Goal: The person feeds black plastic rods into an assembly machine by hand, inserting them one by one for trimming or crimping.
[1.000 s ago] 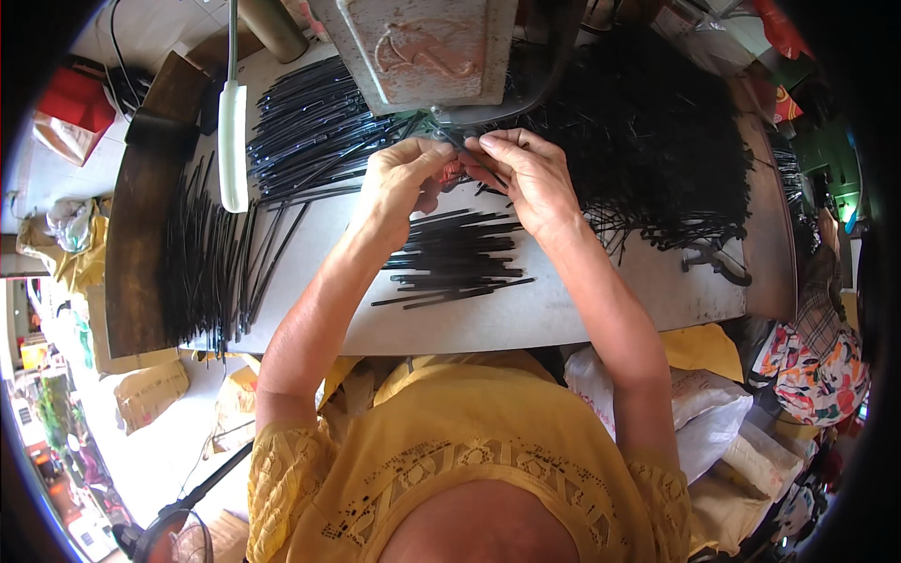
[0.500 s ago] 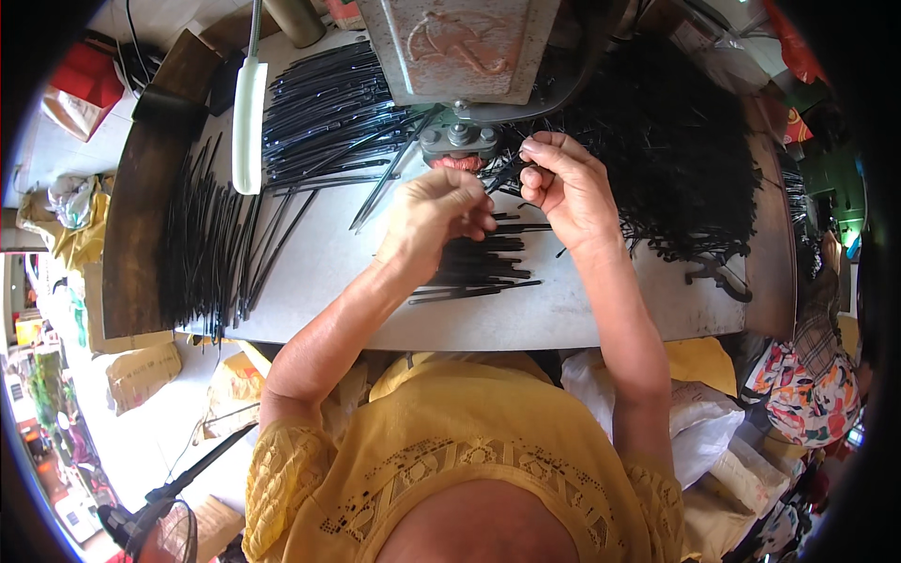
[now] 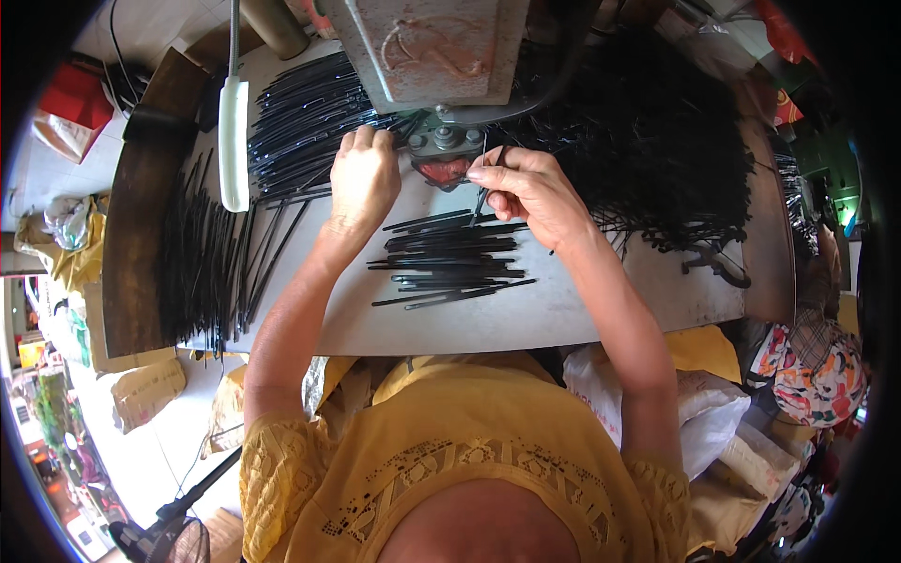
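My right hand pinches a thin black strip between thumb and fingertips, just right of the press head. My left hand is closed, back up, at the right edge of the far pile of black rods; its fingertips and anything in them are hidden. Between my hands hangs the machine's metal head, with a reddish part under it. A small stack of short black rods lies on the table in front of the head.
More black rods lie at the table's left end. A large tangled black heap covers the right side. The machine housing stands at the back middle. A white-sleeved rod hangs at the left. The metal table's curved rim rises at the left.
My left hand has moved left, away from my right hand, to the far rod pile. My right hand has shifted slightly left and down. More of the small stack shows.
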### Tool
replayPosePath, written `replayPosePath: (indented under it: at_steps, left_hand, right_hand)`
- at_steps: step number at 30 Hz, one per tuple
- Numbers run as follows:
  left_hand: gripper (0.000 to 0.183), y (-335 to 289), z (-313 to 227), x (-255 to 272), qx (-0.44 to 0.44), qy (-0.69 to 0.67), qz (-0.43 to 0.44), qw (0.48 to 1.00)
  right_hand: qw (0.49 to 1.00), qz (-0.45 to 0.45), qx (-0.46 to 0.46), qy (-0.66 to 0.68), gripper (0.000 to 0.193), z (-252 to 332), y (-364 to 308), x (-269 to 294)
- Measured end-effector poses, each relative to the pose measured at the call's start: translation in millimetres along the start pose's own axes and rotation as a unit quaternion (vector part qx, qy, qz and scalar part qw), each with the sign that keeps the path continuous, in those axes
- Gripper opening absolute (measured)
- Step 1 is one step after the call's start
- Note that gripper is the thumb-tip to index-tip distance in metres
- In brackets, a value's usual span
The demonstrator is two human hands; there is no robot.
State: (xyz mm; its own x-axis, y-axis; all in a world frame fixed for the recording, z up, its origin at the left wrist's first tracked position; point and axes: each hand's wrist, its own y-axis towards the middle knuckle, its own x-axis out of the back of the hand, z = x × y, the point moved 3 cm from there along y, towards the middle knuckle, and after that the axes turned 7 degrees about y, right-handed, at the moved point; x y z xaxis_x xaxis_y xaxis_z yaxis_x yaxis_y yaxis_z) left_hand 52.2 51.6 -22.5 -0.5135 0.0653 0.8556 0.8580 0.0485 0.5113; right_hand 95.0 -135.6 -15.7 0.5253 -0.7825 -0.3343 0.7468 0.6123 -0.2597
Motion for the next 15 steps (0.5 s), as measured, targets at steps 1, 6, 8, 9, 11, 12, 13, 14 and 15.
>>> replayPosePath:
  at_steps: [1, 6, 8, 9, 11, 12, 13, 14, 15]
  left_hand:
    - [0.009, 0.6, -1.1, 1.2, 0.002, -0.013, 0.004, 1.000]
    - [0.019, 0.0, 0.5, 21.1, 0.046, -0.175, 0.023, 0.983]
    - [0.021, -3.5, -2.1, 30.5, 0.063, -0.198, 0.046, 0.977]
    - [0.024, -5.8, -2.7, 32.3, 0.081, -0.218, 0.067, 0.970]
    - [0.027, -9.1, -6.5, 34.3, 0.102, -0.203, 0.089, 0.970]
    - [0.026, -10.1, -8.1, 33.9, 0.107, -0.204, 0.097, 0.968]
    - [0.024, -10.8, -9.1, 34.0, 0.112, -0.203, 0.104, 0.967]
    - [0.024, -10.9, -10.2, 33.3, 0.112, -0.203, 0.104, 0.967]
    - [0.024, -11.1, -11.2, 30.7, 0.119, -0.223, 0.115, 0.961]
  right_hand:
    - [1.000, 0.007, -0.009, -0.003, 0.014, -0.3, 1.0, 0.6]
    - [1.000, 0.020, -0.012, -0.019, 0.014, 1.0, 6.5, 2.8]
    - [0.999, 0.015, -0.015, -0.024, 0.013, 1.4, 10.8, -0.3]
    - [0.999, 0.014, -0.018, -0.029, 0.014, 1.1, 12.6, -2.1]
    - [0.999, 0.017, -0.017, -0.029, 0.017, -0.1, 13.9, -3.4]
    - [0.999, 0.021, -0.017, -0.032, 0.020, -0.9, 14.5, -3.4]
    - [0.999, 0.022, -0.016, -0.031, 0.020, -1.2, 16.0, -3.0]
    - [0.999, 0.013, -0.019, -0.023, 0.023, -2.0, 17.9, -1.6]
    - [1.000, 0.004, -0.022, -0.015, 0.025, -2.4, 18.7, -0.9]
